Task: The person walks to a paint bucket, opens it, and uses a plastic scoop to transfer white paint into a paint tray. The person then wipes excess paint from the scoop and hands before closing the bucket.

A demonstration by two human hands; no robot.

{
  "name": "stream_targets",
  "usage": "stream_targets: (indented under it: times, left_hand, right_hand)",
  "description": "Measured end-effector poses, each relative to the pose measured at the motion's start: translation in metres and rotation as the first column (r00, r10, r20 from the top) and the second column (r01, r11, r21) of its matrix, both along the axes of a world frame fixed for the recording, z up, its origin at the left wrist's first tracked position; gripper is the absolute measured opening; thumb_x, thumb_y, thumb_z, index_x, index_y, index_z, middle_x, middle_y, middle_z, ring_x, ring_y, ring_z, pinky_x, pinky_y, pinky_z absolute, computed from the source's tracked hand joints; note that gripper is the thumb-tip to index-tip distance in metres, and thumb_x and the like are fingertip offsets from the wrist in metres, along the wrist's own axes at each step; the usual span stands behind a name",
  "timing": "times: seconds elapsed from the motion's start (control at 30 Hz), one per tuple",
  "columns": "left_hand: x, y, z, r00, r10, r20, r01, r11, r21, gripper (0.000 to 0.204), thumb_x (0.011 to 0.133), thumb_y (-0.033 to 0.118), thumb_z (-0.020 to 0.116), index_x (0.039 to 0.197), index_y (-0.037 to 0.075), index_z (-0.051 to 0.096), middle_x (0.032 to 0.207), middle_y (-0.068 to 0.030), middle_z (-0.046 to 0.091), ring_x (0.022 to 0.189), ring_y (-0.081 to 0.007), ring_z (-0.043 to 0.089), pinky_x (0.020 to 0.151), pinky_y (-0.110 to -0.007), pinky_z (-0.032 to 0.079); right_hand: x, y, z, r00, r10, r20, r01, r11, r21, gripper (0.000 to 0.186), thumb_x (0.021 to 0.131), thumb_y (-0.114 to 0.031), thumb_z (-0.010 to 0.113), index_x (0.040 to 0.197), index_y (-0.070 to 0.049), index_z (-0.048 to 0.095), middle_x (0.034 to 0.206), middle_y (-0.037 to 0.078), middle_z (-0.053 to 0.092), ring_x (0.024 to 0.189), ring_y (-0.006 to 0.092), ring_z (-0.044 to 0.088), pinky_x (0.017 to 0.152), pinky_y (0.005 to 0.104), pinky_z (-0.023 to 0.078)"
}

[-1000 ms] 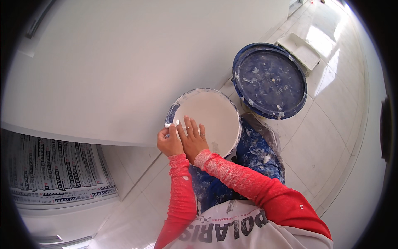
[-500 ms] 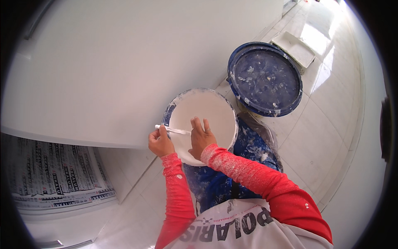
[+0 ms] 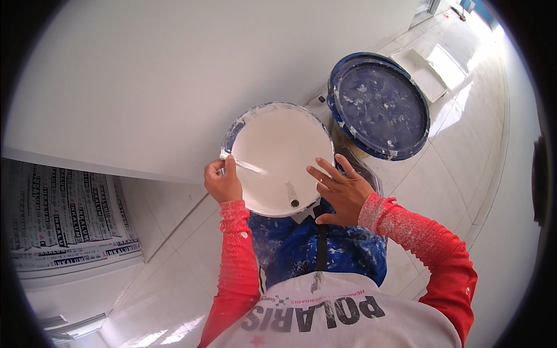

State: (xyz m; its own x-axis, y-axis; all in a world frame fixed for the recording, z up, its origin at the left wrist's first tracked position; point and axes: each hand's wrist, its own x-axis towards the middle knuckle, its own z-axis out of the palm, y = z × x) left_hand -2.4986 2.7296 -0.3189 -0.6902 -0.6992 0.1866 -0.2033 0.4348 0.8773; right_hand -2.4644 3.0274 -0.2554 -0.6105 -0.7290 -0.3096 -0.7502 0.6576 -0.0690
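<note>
A round bucket of creamy off-white paint stands in front of me. At its left rim, my left hand pinches a thin, white-coated stick between thumb and fingers. The stick's other end reaches down to the paint. My right hand is over the right rim with its fingers spread and nothing in them. Close to the bucket's near edge, a paint-covered tube-like piece with a dark round end shows in the paint; the rest of it cannot be made out.
A paint-spattered dark blue lid tops another bucket beyond the right rim. Behind it lies a white tray on the tiled floor. A smooth pale panel rises at the left, with printed sheeting below it.
My right hand has moved from over the middle of the paint to the right rim, its fingers spreading. The dark-ended tube-like piece now shows. My left hand still pinches the stick.
</note>
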Motion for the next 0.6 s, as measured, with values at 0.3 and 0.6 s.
stream_targets:
  times: [0.3,0.6]
  left_hand:
    - [-0.004,0.019,0.001,0.998,0.023,-0.064,-0.029,0.994,-0.105,0.030,0.083,0.023,0.076,0.071,-0.001,0.060,0.098,-0.0130,0.064,0.094,-0.0300,0.061,0.086,-0.043,0.049]
    - [-0.009,0.013,0.006,0.990,0.119,-0.078,-0.114,0.992,0.061,0.029,0.084,0.022,0.073,0.086,-0.005,0.062,0.092,-0.0132,0.067,0.079,-0.0251,0.065,0.071,-0.039,0.054]
  right_hand:
    - [-0.002,-0.086,-0.028,0.916,-0.388,-0.097,0.286,0.805,-0.519,0.075,0.082,-0.045,0.070,0.141,-0.003,0.051,0.164,0.021,0.024,0.155,0.0374,0.013,0.123,0.0570,0.005]
    - [-0.002,-0.187,-0.080,0.874,-0.486,0.027,0.444,0.773,-0.453,0.082,0.093,-0.049,0.054,0.157,-0.003,0.031,0.168,0.020,0.012,0.157,0.0370,0.003,0.123,0.0572,-0.002]
